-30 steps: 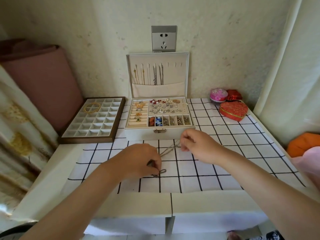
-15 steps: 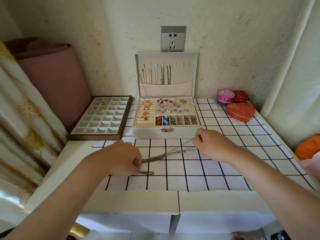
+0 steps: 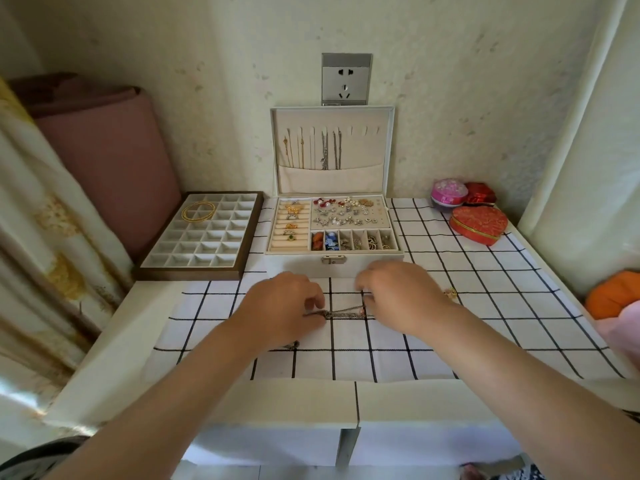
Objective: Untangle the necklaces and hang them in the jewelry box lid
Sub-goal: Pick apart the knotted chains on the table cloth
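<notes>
A tangle of thin silver necklaces (image 3: 343, 313) lies on the checked cloth between my two hands. My left hand (image 3: 284, 306) pinches its left end, fingers curled. My right hand (image 3: 398, 296) pinches the right end just above the cloth. A short bit of chain shows under my left wrist. Behind my hands stands the cream jewelry box (image 3: 332, 230), open. Its upright lid (image 3: 332, 150) has several gold and silver chains hanging from hooks into a pocket, with free hooks on the right.
A brown compartment tray (image 3: 201, 237) with a gold bangle sits left of the box. A red heart-shaped tin (image 3: 479, 225), a pink round box (image 3: 448, 194) and a small red box stand at the back right. A small gold piece (image 3: 450, 292) lies beside my right wrist.
My hands have come closer together in front of the box. The necklaces, stretched out between them half a second ago, now lie bunched and low on the cloth.
</notes>
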The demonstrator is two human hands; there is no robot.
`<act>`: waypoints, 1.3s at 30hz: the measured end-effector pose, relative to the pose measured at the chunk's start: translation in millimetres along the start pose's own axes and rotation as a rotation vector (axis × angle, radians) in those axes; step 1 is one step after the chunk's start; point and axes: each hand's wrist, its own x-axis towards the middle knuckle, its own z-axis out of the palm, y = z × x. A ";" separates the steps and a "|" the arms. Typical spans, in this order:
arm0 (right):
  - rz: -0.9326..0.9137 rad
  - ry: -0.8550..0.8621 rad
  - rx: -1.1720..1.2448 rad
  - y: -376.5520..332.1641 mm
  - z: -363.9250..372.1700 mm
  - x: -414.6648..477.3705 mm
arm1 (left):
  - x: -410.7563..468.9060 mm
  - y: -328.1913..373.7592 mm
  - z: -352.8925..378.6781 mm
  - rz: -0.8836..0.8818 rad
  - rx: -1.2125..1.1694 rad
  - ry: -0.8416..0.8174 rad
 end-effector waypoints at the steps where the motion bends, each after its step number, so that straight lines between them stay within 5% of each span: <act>1: -0.036 0.000 0.120 -2.6 3.7 0.8 | 1.4 0.7 4.2 0.005 -0.017 -0.001; 9: -0.039 -0.080 0.428 1.4 11.9 7.7 | 1.9 -6.3 9.3 -0.167 -0.513 0.010; 18: 0.277 -0.092 1.100 -4.6 -2.9 10.1 | 2.7 -5.3 0.2 -0.298 -1.130 0.030; 21: 0.290 -0.044 0.955 0.3 -3.9 11.3 | 1.1 -3.8 -5.5 -0.324 -1.217 0.036; 31: 0.246 -0.024 0.356 19.3 -8.3 3.5 | 1.0 -16.3 -7.9 -0.280 -0.968 0.072; 39: 0.198 -0.402 0.327 14.0 -20.3 0.6 | -2.1 -11.4 -5.7 -0.167 -0.880 0.069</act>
